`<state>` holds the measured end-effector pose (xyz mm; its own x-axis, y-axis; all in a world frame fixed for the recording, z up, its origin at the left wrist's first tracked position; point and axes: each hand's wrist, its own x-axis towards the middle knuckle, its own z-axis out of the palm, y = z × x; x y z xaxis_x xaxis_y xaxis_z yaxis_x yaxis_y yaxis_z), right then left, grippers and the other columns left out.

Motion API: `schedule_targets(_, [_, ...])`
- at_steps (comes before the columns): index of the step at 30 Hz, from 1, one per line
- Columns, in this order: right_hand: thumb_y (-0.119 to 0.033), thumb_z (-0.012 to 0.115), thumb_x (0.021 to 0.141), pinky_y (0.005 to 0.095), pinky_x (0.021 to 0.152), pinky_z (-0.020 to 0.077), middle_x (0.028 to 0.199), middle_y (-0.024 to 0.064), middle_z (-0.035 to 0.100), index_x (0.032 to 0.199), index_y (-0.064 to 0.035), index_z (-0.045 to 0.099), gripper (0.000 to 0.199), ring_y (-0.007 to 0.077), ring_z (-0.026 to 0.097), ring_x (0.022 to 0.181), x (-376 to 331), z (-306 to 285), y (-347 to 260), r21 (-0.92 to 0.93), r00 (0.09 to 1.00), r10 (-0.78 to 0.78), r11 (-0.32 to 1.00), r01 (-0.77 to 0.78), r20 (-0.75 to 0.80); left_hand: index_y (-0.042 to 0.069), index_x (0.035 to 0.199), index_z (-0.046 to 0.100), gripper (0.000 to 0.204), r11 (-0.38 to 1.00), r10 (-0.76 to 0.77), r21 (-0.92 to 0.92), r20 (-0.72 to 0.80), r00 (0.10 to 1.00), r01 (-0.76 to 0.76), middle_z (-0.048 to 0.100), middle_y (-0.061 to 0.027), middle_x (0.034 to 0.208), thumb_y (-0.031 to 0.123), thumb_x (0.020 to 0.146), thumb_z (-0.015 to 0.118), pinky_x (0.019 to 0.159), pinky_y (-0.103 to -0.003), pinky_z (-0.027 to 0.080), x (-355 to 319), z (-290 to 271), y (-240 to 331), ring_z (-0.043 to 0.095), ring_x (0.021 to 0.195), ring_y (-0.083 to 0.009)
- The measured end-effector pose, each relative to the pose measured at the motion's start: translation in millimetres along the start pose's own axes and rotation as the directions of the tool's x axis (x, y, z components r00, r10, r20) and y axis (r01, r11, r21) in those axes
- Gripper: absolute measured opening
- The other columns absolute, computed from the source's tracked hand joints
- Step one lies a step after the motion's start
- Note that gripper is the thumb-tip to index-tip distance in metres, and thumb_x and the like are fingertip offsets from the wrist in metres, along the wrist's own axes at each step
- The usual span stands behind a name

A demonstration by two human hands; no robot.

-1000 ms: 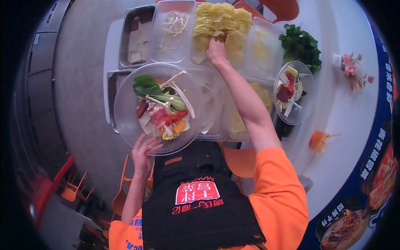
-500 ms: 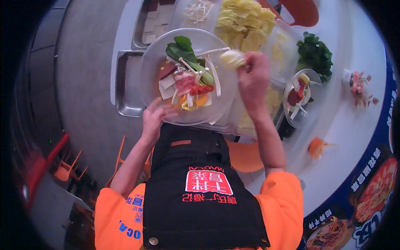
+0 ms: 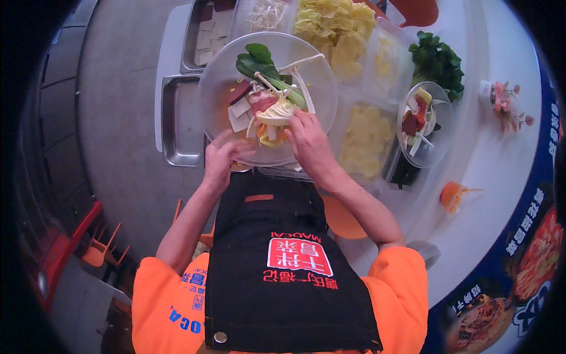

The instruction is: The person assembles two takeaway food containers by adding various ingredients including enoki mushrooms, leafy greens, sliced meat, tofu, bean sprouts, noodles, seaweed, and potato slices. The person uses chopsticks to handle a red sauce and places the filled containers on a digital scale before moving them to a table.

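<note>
A large translucent bowl (image 3: 323,88) is in front of me, above the food trays. Inside it are a leafy bok choy (image 3: 257,62), long thin enoki mushrooms (image 3: 309,97), a slice of pink meat (image 3: 262,101), white slabs (image 3: 239,115) and orange pieces. My right hand (image 3: 312,144) reaches over the bowl, its fingertips closed on a pale yellow cabbage leaf (image 3: 277,112) that lies against the meat. At the bowl's near left rim, my left hand (image 3: 221,159) grips the edge; its fingers are somewhat blurred.
Behind stand tubs of cabbage leaves (image 3: 336,35) and bean sprouts (image 3: 266,16). On the left is a steel tray (image 3: 181,121). To the right are a tub of yellow slices (image 3: 367,138), dark leafy greens (image 3: 437,62), a smaller filled bowl (image 3: 433,154) and a pink flower pot (image 3: 504,100).
My right hand has come left and down from the bowl's right rim, bringing the cabbage leaf onto the food in the middle. My left hand stays at the near left rim.
</note>
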<state>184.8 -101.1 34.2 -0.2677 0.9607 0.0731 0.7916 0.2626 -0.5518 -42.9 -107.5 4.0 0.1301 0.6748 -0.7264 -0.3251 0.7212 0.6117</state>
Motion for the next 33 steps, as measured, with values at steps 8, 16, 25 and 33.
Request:
schedule_targets(8, [-0.006, 0.055, 0.072, 0.0344, 0.080, 0.0489, 0.092, 0.0146, 0.054, 0.086, 0.0012, 0.058, 0.016, 0.0277, 0.053, 0.092, -1, 15, -7, -0.243, 0.998, -0.070, 0.968, 0.065, -0.009, -0.011, 0.136, 0.026, 0.056, 0.991, 0.069, 0.114, 0.003, 0.998, -0.069, 0.061, -0.0308, 0.107, -0.001, 0.084, 0.042, 0.083, -0.039, 0.055, -5, 4, 2, 0.067, 0.093, -0.0379])
schedule_targets(16, [-0.008, 0.057, 0.071, 0.0341, 0.078, 0.0489, 0.089, 0.0141, 0.055, 0.084, -0.0014, 0.059, 0.014, 0.0279, 0.054, 0.091, 2, 22, -4, -0.261, 0.999, -0.002, 0.965, -0.010, -0.047, -0.012, 0.137, 0.025, 0.058, 1.000, -0.003, 0.031, 0.042, 0.999, 0.002, 0.063, -0.0287, 0.105, 0.000, 0.083, 0.045, 0.077, -0.037, 0.056, 0, 6, 2, 0.067, 0.092, -0.0367])
schedule_targets(25, [-0.007, 0.057, 0.073, 0.0362, 0.081, 0.0491, 0.093, 0.0155, 0.057, 0.088, 0.0010, 0.060, 0.017, 0.0304, 0.055, 0.094, 18, 60, -7, -0.161, 0.998, 0.063, 0.985, -0.063, -0.009, -0.011, 0.136, 0.026, 0.055, 1.000, 0.015, 0.011, -0.007, 1.000, -0.015, 0.058, -0.0319, 0.112, -0.002, 0.084, 0.043, 0.084, -0.042, 0.056, 11, -18, -5, 0.066, 0.095, -0.0399])
schedule_targets(33, [-0.005, 0.057, 0.079, 0.0424, 0.086, 0.0476, 0.102, 0.0180, 0.061, 0.104, -0.0006, 0.060, 0.026, 0.0338, 0.058, 0.096, 17, -21, 138, 0.087, 0.888, 0.389, 0.921, -0.379, -0.247, -0.010, 0.134, 0.027, 0.053, 1.000, 0.025, 0.001, -0.082, 0.996, -0.025, 0.058, -0.0320, 0.113, -0.001, 0.084, 0.040, 0.086, -0.043, 0.055, 28, -25, -11, 0.065, 0.096, -0.0390])
